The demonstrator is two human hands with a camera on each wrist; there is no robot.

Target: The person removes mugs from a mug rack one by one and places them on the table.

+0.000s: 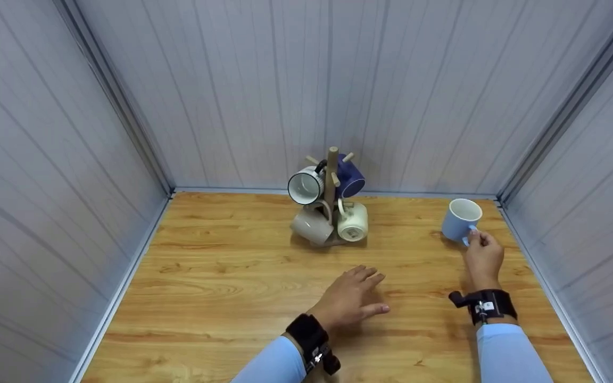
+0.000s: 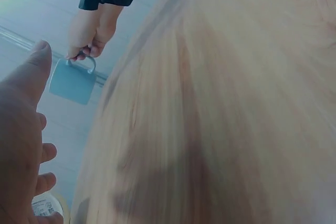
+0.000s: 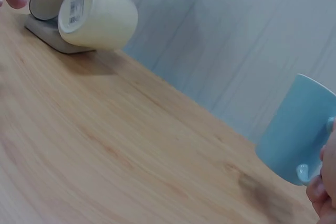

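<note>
The right hand (image 1: 483, 259) pinches the handle of the blue mug (image 1: 461, 219), which stands upright on the table (image 1: 221, 276) near the right wall, tipped slightly toward the hand; the handle gives the fingers a firm hold without touching the rim. The left hand (image 1: 350, 299) rests flat with fingers spread, holding nothing. Four mugs hang by their handles on the rack (image 1: 331, 181), well apart from the blue one.

Overhead head view, close wrist views
</note>
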